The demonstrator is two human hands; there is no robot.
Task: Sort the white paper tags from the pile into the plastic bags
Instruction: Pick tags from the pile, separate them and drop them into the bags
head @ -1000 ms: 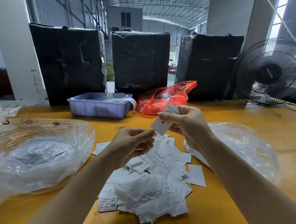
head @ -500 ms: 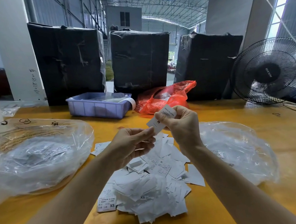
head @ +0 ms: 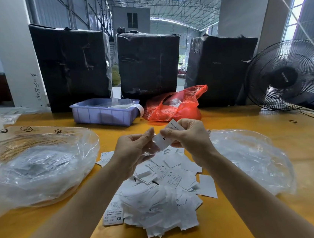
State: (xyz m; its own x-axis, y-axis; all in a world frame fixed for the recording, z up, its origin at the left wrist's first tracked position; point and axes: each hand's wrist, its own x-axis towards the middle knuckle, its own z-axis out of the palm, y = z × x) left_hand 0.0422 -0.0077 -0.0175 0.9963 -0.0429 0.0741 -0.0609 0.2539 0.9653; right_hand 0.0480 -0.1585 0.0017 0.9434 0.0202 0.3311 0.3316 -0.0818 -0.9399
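Observation:
A pile of white paper tags (head: 157,200) with size letters lies on the yellow table (head: 311,160) in front of me. Above its far edge, my right hand (head: 191,136) pinches a white tag (head: 162,140) marked M, with another tag behind it. My left hand (head: 134,150) has come up to the tag's left end, thumb above and curled fingers below, pinching it. A clear plastic bag (head: 31,170) holding tags lies left of the pile. A second clear plastic bag (head: 251,159) lies to the right.
At the back of the table stand a purple plastic tray (head: 103,115), a red plastic bag (head: 176,107) and a black fan (head: 287,76). Three black wrapped bales (head: 146,65) rise behind them. A cord and rubber band lie at far right.
My right hand has lowered the M tag and brought it left, while my left hand rose from the pile to meet it. The pile and both bags stayed put.

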